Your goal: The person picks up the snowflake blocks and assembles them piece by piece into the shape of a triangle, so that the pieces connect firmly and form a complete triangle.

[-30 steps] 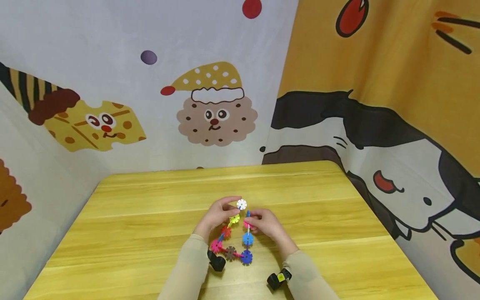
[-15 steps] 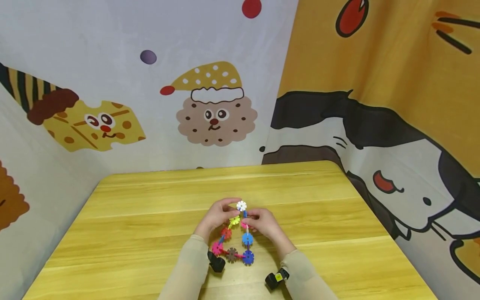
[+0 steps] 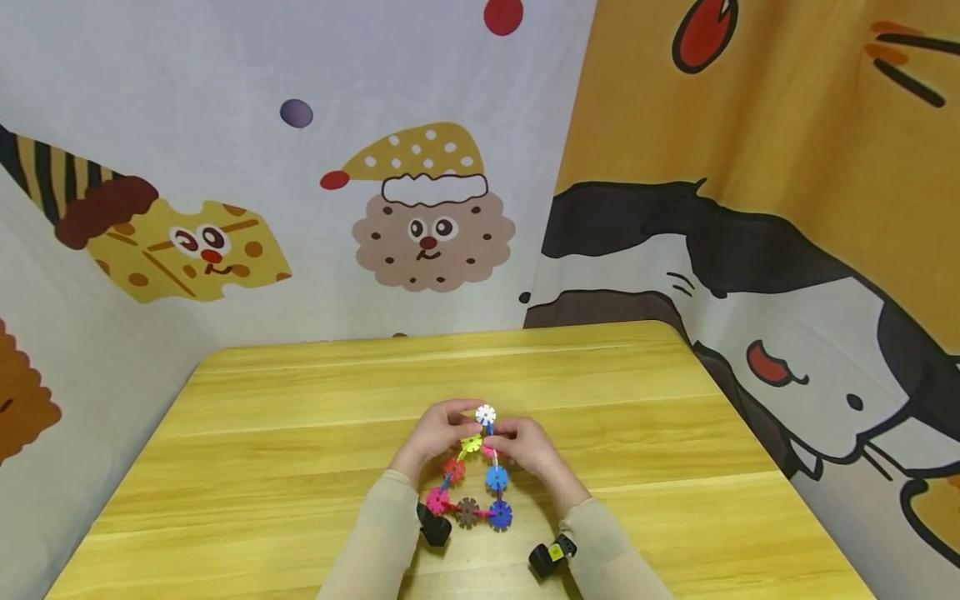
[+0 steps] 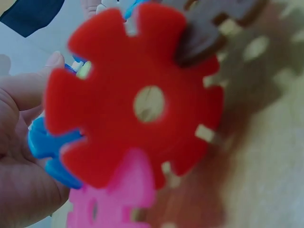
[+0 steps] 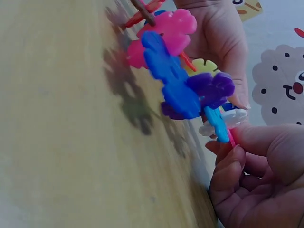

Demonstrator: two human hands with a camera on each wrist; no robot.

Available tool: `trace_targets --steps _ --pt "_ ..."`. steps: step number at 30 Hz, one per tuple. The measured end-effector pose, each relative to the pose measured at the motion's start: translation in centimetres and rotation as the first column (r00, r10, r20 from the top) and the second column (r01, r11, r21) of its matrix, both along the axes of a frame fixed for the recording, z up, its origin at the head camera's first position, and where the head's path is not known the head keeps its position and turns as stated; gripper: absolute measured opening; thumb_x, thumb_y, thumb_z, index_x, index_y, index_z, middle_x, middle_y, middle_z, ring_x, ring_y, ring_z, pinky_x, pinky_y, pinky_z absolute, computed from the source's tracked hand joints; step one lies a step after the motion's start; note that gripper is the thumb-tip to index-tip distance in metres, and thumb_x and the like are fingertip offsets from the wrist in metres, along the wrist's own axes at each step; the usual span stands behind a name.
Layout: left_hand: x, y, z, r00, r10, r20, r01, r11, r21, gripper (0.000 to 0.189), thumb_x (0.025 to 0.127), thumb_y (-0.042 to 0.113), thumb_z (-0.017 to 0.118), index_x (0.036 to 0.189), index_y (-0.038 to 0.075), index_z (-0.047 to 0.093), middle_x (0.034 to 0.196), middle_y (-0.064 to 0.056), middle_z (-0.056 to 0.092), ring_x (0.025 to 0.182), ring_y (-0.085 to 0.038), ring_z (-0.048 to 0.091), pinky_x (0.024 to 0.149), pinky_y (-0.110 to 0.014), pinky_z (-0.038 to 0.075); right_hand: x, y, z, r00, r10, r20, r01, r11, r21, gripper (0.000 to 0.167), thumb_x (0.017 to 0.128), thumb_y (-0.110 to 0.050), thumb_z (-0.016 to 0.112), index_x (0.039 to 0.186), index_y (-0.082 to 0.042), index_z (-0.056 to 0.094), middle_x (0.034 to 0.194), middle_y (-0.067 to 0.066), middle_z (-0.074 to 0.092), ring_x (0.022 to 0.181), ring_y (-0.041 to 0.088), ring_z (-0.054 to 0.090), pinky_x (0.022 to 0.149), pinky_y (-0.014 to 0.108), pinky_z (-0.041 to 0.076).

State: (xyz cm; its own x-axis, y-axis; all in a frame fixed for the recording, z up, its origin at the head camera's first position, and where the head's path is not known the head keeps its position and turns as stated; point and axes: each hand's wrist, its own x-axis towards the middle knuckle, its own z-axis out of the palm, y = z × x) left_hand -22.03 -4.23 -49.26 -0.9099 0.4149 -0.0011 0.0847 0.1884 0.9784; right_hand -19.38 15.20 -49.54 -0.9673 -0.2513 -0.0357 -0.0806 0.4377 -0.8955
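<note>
A chain of interlocking plastic snowflake discs makes a loop between the two hands. My left hand (image 3: pixel 435 433) pinches the white snowflake disc (image 3: pixel 486 415) at the loop's far tip. My right hand (image 3: pixel 531 446) grips a pink snowflake disc (image 5: pixel 232 137), mostly covered by its fingers. Just above that, a blue disc (image 3: pixel 491 428), seen edge-on, meets the white one. Down the left side run a yellow disc (image 3: pixel 471 443), a red disc (image 4: pixel 104 95) and a pink-red disc (image 3: pixel 438 500). Brown (image 3: pixel 467 512), dark blue (image 3: pixel 501 515) and light blue (image 3: pixel 497 477) discs follow round.
The wood-grain table (image 3: pixel 315 467) lies under the hands. Behind it hangs a cartoon-printed curtain (image 3: pixel 262 67). Black wrist cameras sit on the left cuff (image 3: pixel 435 527) and right cuff (image 3: pixel 551 557), close to the loop's near end.
My right hand has shifted left, bringing the blue disc up against the white one, so the gap at the loop's top has closed. The near discs have slid slightly right.
</note>
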Motion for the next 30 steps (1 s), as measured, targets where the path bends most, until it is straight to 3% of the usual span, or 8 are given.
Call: trace_targets --steps 4,7,11,24,30 --pt "0.8 -0.1 1.4 1.000 -0.023 0.003 0.023 1.000 0.000 0.041 0.094 0.004 0.066 0.133 -0.004 0.058 0.106 -0.025 0.068 0.084 -0.027 0.066 0.061 -0.037 0.053 -0.3 0.2 -0.2 1.000 0.029 -0.010 -0.029 1.000 -0.011 0.019 0.093 -0.016 0.072 0.083 0.000 0.068 0.065 -0.004 0.051 0.059 0.010 0.043 0.053 0.023 0.036" --pt "0.7 0.0 1.4 1.000 -0.029 0.002 0.029 1.000 -0.010 0.041 0.095 0.004 0.066 0.134 -0.005 0.057 0.106 -0.026 0.068 0.086 -0.030 0.066 0.062 -0.040 0.054 -0.3 0.3 -0.4 0.999 0.038 -0.007 -0.038 0.998 -0.040 0.017 0.092 -0.013 0.072 0.085 0.002 0.068 0.066 -0.004 0.052 0.058 0.010 0.043 0.052 0.023 0.036" --pt "0.0 0.0 0.1 1.000 -0.016 0.005 0.016 0.999 -0.040 0.043 0.095 0.009 0.068 0.136 0.001 0.058 0.104 -0.016 0.071 0.084 -0.021 0.066 0.060 -0.033 0.054 -0.4 0.2 -0.5 1.000 0.031 0.001 -0.031 0.999 -0.044 0.017 0.090 -0.013 0.073 0.089 0.004 0.070 0.070 -0.003 0.058 0.061 0.010 0.047 0.054 0.023 0.039" --pt "0.5 0.0 0.1 0.998 0.028 0.057 -0.026 0.999 -0.034 0.043 0.092 0.010 0.071 0.134 0.006 0.062 0.105 -0.011 0.071 0.086 -0.017 0.066 0.069 -0.031 0.057 0.0 0.0 -0.4 1.000 0.006 -0.006 -0.006 1.000 -0.013 0.019 0.089 -0.014 0.074 0.091 0.004 0.070 0.072 -0.001 0.058 0.063 0.011 0.049 0.054 0.024 0.043" --pt "0.7 0.0 -0.2 0.999 0.029 0.045 -0.028 0.999 -0.019 0.043 0.092 0.009 0.071 0.134 0.005 0.062 0.106 -0.012 0.071 0.086 -0.018 0.066 0.069 -0.032 0.057 0.1 0.0 -0.2 1.000 0.008 -0.006 -0.009 1.000 -0.009 0.017 0.089 -0.013 0.075 0.087 0.003 0.069 0.072 -0.001 0.057 0.064 0.012 0.048 0.056 0.025 0.042"
